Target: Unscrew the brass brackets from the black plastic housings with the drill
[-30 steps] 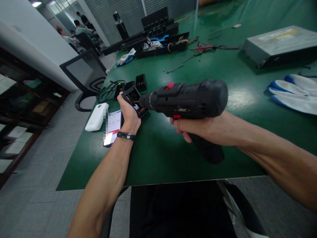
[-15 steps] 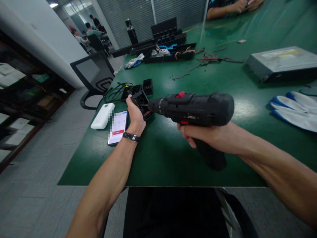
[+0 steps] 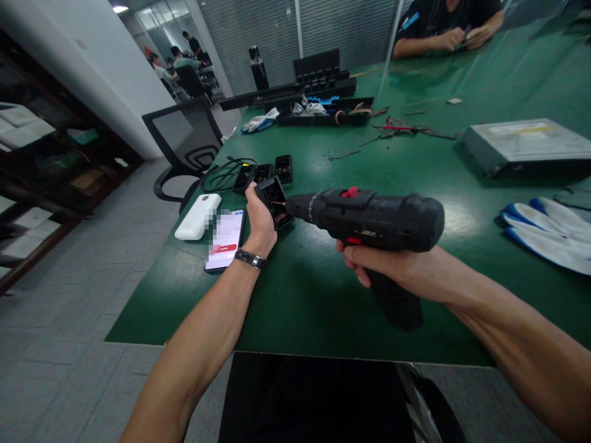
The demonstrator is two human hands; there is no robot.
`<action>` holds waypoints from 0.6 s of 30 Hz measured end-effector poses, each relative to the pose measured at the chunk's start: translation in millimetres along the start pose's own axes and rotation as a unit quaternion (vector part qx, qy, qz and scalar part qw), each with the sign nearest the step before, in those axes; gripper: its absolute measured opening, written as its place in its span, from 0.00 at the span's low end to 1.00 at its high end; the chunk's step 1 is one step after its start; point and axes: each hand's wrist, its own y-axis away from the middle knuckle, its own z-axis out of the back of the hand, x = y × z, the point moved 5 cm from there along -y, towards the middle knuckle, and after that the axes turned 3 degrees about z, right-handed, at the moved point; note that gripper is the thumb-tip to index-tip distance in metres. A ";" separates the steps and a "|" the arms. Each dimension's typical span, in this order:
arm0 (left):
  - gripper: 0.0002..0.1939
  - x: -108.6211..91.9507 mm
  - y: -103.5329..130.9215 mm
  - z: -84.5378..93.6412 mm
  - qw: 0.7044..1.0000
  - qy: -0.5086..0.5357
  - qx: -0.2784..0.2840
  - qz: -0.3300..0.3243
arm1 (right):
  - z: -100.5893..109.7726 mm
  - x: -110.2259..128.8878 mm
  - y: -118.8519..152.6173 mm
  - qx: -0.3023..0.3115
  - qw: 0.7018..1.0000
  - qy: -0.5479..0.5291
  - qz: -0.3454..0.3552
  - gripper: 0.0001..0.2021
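Observation:
My right hand (image 3: 383, 264) is wrapped round the handle of a black cordless drill (image 3: 373, 218) with red switches, held level and pointing left. Its thin bit reaches into a small black open-fronted box (image 3: 273, 195), which looks like a battery charger case. My left hand (image 3: 261, 218) grips that box from the left side and holds it tilted towards the drill. Whether the bit touches a screw inside cannot be made out. Similar black boxes (image 3: 263, 173) stand on the table just behind, beside a coiled black cable (image 3: 221, 177).
A phone (image 3: 226, 240) and a white power bank (image 3: 197, 216) lie left of my left hand. At right are a metal case (image 3: 530, 147) and white-blue gloves (image 3: 549, 227). Farther back sit a black tool tray (image 3: 327, 114), loose wires (image 3: 397, 126) and another person's hands (image 3: 464, 38).
The view has tilted up a little, so the scene sits lower and more of the person opposite shows. Both hands keep the drill and box in nearly the same pose.

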 end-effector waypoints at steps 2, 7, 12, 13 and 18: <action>0.30 0.4 0.5 0.3 1.000 0.001 -0.004 0.010 | 0.1 -1.4 -0.1 0.000 1.000 0.004 -0.001 0.07; 0.31 -1.3 3.9 0.3 1.000 -0.001 0.013 0.014 | -0.6 -1.4 -0.5 -0.001 1.000 0.005 -0.006 0.07; 0.31 -0.7 3.3 1.5 1.000 0.000 0.025 0.009 | -1.8 3.1 0.5 0.009 1.000 -0.011 -0.003 0.04; 0.31 -0.1 2.5 2.0 1.000 0.001 0.026 0.010 | -2.1 3.9 0.9 0.014 1.000 -0.014 0.001 0.04; 0.31 2.9 -0.9 5.8 1.000 -0.008 0.022 0.007 | -2.1 1.9 2.8 0.028 0.998 -0.046 0.014 0.05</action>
